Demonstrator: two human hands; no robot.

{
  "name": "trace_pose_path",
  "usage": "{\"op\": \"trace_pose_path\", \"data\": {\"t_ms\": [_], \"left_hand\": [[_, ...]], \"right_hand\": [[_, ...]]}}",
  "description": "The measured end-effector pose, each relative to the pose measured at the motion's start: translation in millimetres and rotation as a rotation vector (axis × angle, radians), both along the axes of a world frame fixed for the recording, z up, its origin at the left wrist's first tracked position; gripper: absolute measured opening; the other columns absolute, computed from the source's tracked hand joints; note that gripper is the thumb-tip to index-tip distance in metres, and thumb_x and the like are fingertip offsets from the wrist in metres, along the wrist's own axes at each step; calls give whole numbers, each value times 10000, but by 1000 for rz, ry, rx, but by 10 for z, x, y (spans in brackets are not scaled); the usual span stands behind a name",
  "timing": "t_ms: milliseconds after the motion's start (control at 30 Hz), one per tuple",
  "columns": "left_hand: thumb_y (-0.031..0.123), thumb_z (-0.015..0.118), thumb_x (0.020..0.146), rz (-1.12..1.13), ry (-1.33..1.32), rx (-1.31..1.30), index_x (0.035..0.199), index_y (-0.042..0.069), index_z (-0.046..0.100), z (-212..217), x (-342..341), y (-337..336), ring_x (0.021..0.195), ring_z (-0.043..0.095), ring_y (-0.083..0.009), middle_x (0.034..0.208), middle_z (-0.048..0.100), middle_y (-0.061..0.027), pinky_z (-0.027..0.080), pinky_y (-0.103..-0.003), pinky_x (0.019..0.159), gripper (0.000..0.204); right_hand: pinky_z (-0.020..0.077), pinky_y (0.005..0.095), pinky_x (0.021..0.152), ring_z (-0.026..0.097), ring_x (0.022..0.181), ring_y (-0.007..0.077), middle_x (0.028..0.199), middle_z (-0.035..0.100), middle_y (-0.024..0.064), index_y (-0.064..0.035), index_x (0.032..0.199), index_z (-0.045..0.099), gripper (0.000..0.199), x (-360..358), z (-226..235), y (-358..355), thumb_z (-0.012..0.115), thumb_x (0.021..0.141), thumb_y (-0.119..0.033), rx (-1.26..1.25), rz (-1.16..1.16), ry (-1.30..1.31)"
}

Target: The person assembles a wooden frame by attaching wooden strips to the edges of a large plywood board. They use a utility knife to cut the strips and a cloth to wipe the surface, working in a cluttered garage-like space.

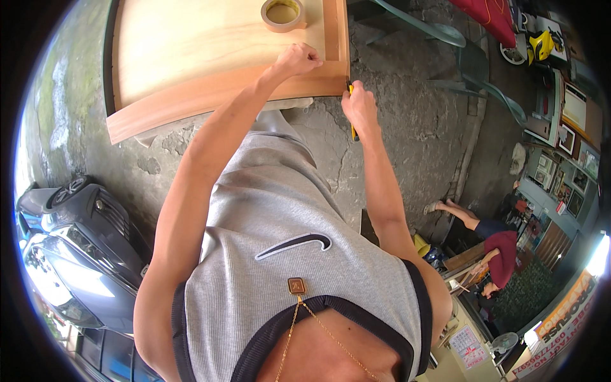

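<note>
Yellow and black tool [354, 132] by the corner of a wooden panel [191, 44]

Pale wood makes the big, flat middle of the panel, and soft wavy lines run through it. It is right in front of the person, above a rough grey floor [407, 130]. Along the near side goes a long reddish-brown strip [178, 105], and another brown strip [332, 32] goes up the right side. The left edge looks dark, almost black. A fat roll of brown tape [284, 27] lies flat on the panel, with its round hole facing up.

I see the left hand [299, 59] over the near strip, with its fingers curled in tight. I cannot tell if it pinches anything. The right hand [361, 105] is closed around the thin tool, just beside the panel's near right corner.

The grey top [267, 210] has a black, bendy mark [293, 245] with a white edge. A little brown square pendant [296, 286] has a tiny gold sign on it. Far to the right, a tilted orange and white banner [563, 305] has big letters, and a white paper [468, 347] has small reddish print.
</note>
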State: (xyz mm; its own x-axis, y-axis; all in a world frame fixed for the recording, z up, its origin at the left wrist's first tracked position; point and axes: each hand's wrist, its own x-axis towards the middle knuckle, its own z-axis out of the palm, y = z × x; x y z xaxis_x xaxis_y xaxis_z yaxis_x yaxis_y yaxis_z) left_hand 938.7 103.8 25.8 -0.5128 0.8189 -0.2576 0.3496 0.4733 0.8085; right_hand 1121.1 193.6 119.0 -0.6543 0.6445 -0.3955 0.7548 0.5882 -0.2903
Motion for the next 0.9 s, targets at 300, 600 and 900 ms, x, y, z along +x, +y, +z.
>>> {"op": "trace_pose_path", "data": {"t_ms": [300, 600, 900], "left_hand": [[276, 676, 765, 0, -1, -6, 828, 72, 704, 118, 8, -11, 703, 654, -213, 751, 684, -88, 513, -329, 666, 215], [279, 655, 793, -49, 36, 6, 865, 73, 706, 120, -3, -4, 732, 660, -215, 774, 692, -74, 514, -331, 697, 224], [384, 565, 845, -271, -52, -156, 1049, 159, 670, 202, -457, -348, 974, 613, -237, 1058, 656, -84, 490, -358, 835, 321]], "right_hand": [[473, 525, 737, 592, 844, 470, 840, 615, 298, 14, 1004, 503, 243, 190, -19, -86, 531, 851, -174, -12, -18, -10], [495, 456, 743, 621, 851, 412, 871, 641, 247, 0, 1059, 552, 301, 312, 75, -90, 576, 829, -193, -45, -132, 122], [467, 398, 751, 617, 827, 354, 897, 633, 209, 26, 1157, 529, 410, 371, 410, -245, 582, 784, -136, -169, -337, 165]]}}
